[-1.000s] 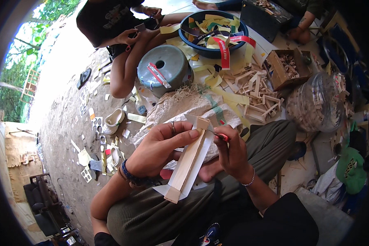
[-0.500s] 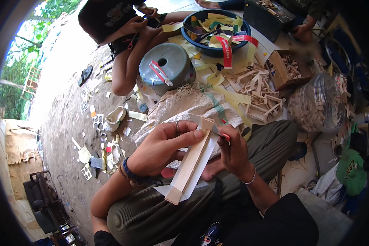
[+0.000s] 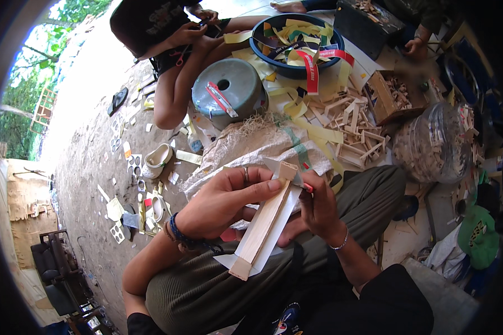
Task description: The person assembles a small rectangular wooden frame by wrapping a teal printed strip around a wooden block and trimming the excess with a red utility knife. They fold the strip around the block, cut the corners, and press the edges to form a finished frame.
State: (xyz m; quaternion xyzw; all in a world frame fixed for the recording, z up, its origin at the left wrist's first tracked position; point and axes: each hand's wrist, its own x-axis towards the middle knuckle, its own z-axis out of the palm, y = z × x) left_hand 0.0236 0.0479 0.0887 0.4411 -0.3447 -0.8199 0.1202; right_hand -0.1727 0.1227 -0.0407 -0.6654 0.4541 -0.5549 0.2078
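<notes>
The left hand point(image 3: 221, 192) was clamped on the wooden piece point(image 3: 264, 221), thumb on its upper face near the far end. The piece was positioned above the lap, tilted, its near end toward the lower left. A white sheet point(image 3: 279, 223) lay against its underside and projected beyond its edges. The right hand point(image 3: 321, 206), apart from the left, was closed on a small red tool point(image 3: 308, 188) beside the far end; tool contact with the sheet could not be determined. Beyond the hands lay a woven sack point(image 3: 246, 145).
</notes>
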